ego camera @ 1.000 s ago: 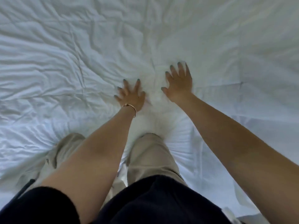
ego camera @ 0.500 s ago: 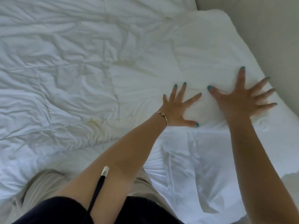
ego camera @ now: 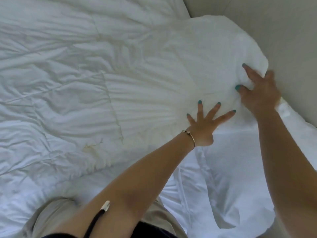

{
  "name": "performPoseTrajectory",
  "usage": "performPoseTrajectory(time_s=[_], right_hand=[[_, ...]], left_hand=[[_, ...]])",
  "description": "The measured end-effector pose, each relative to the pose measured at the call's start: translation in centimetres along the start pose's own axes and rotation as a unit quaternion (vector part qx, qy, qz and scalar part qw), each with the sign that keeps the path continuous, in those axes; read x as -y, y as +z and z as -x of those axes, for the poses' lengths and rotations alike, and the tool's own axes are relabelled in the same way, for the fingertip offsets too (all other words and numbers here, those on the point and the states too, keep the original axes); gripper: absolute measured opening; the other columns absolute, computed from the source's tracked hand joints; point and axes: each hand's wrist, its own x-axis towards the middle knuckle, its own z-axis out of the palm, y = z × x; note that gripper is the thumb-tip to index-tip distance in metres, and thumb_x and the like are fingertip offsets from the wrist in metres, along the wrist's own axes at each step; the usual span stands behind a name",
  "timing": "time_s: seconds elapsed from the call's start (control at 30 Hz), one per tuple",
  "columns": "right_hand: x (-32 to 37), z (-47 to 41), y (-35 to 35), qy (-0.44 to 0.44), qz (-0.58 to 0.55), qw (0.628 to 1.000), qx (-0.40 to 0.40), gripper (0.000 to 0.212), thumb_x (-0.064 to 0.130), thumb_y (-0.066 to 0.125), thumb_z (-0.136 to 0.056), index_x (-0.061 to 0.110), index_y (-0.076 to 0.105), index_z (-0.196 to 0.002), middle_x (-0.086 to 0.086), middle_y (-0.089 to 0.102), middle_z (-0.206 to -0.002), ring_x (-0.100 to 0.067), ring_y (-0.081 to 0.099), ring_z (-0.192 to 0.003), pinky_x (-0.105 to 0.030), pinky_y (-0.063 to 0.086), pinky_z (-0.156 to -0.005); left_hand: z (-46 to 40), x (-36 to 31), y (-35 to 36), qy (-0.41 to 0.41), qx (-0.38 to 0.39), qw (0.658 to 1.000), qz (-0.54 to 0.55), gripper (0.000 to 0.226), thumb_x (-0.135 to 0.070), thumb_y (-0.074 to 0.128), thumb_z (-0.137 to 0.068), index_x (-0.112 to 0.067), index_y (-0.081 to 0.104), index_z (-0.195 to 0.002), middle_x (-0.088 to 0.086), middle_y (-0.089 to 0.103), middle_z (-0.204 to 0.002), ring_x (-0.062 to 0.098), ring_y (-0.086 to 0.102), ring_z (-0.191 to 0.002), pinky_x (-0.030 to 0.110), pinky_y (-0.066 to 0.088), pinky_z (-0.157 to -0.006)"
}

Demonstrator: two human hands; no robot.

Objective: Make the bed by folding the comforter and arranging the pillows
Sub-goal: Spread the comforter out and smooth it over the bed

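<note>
The white comforter (ego camera: 103, 93) lies rumpled over most of the bed, its near edge running from lower left up toward the right, with the sheet (ego camera: 223, 177) bare below it. The left hand (ego camera: 203, 127) lies flat on the comforter near that edge, fingers straight and spread wide, holding nothing; a bracelet (ego camera: 191, 136) circles its wrist. The right hand (ego camera: 259, 93) is at the comforter's far right corner beside the wall (ego camera: 274, 23), its fingers curled into the bunched fabric in a grip on that corner.
</note>
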Motion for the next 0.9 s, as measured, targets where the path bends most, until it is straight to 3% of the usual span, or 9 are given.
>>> performPoseTrajectory(time_s=[0.03,0.1,0.17,0.23,0.3,0.37,0.5,0.67,0.9], right_hand=[[0.2,0.1,0.7,0.054,0.036,0.996,0.058,0.063,0.050,0.054,-0.090,0.050,0.025,-0.147,-0.014,0.024,-0.151,-0.041,0.038,-0.128,-0.057,0.028,-0.109],[2.9,0.8,1.7,0.086,0.116,0.988,0.049,0.071,0.040,0.057,-0.089,0.031,0.025,-0.151,-0.014,-0.002,-0.161,-0.041,0.013,-0.144,-0.063,0.007,-0.115],[7.5,2.1,3.1,-0.027,0.122,0.989,-0.080,0.078,0.025,0.062,-0.080,0.017,0.027,-0.150,-0.012,-0.005,-0.162,-0.038,0.006,-0.147,-0.063,-0.001,-0.114],[12.1,4.4,5.1,-0.210,0.057,0.966,-0.139,0.074,0.026,0.059,-0.081,0.023,0.030,-0.149,-0.010,0.006,-0.162,-0.036,0.011,-0.147,-0.058,-0.003,-0.114],[16.0,7.1,8.0,-0.326,0.045,0.943,-0.045,0.067,0.032,0.050,-0.089,0.026,0.026,-0.151,-0.006,0.015,-0.162,-0.031,0.009,-0.148,-0.055,-0.005,-0.116],[18.4,9.6,11.4,-0.371,0.085,0.919,0.107,0.062,0.038,0.041,-0.096,0.026,0.021,-0.153,-0.003,0.016,-0.161,-0.026,0.004,-0.149,-0.052,-0.003,-0.118],[19.7,13.5,17.2,-0.394,0.215,0.869,0.208,0.064,0.041,0.032,-0.099,0.017,0.010,-0.154,-0.004,0.000,-0.163,-0.029,-0.007,-0.149,-0.056,-0.005,-0.117],[21.4,18.0,18.3,-0.364,0.252,0.861,0.251,0.063,0.028,0.031,-0.100,0.007,0.006,-0.154,-0.008,0.003,-0.163,-0.027,-0.001,-0.149,-0.050,0.002,-0.119],[26.7,27.4,16.8,-0.319,0.267,0.830,0.373,0.051,0.032,0.040,-0.097,0.013,0.034,-0.144,-0.012,0.035,-0.148,-0.031,0.037,-0.132,-0.041,0.037,-0.104]], left_hand=[[-0.4,0.1,0.4,-0.019,0.036,0.999,-0.014,0.109,0.003,0.051,-0.078,-0.058,-0.012,-0.142,-0.017,-0.028,-0.155,0.040,-0.044,-0.131,0.080,-0.004,-0.100],[-1.0,1.1,1.0,-0.024,0.069,0.997,0.000,0.095,-0.026,0.059,-0.087,-0.057,-0.012,-0.143,-0.017,-0.030,-0.155,0.037,-0.046,-0.130,0.077,-0.010,-0.102],[-0.3,2.9,1.0,0.024,0.025,0.996,0.077,0.076,-0.044,0.052,-0.093,-0.047,0.001,-0.150,-0.016,-0.019,-0.158,0.030,-0.036,-0.139,0.071,-0.009,-0.106],[2.2,6.0,0.8,0.059,-0.082,0.980,0.169,0.056,-0.038,0.044,-0.098,-0.029,0.027,-0.150,-0.002,0.005,-0.162,0.028,0.006,-0.148,0.061,0.012,-0.115],[5.5,10.3,0.9,-0.011,-0.169,0.973,0.156,0.047,-0.025,0.040,-0.099,-0.014,0.040,-0.145,0.011,0.023,-0.157,0.029,0.035,-0.138,0.049,0.036,-0.109],[9.7,15.0,1.6,-0.149,-0.183,0.968,0.083,0.051,-0.015,0.040,-0.099,-0.015,0.033,-0.149,0.008,0.019,-0.160,0.026,0.027,-0.143,0.040,0.032,-0.112],[18.5,22.4,3.4,-0.390,-0.057,0.917,0.069,0.061,-0.016,0.039,-0.097,-0.026,0.016,-0.154,-0.005,0.005,-0.162,0.019,0.014,-0.147,0.040,0.026,-0.116],[27.9,25.8,6.7,-0.420,0.038,0.904,0.068,0.061,-0.019,0.037,-0.097,-0.028,0.016,-0.154,-0.009,0.003,-0.162,0.019,0.017,-0.147,0.043,0.028,-0.115],[38.0,25.8,12.4,-0.443,-0.086,0.845,0.288,0.054,-0.026,0.036,-0.102,-0.015,0.022,-0.153,0.008,0.020,-0.158,0.025,0.025,-0.144,0.034,0.023,-0.116]])
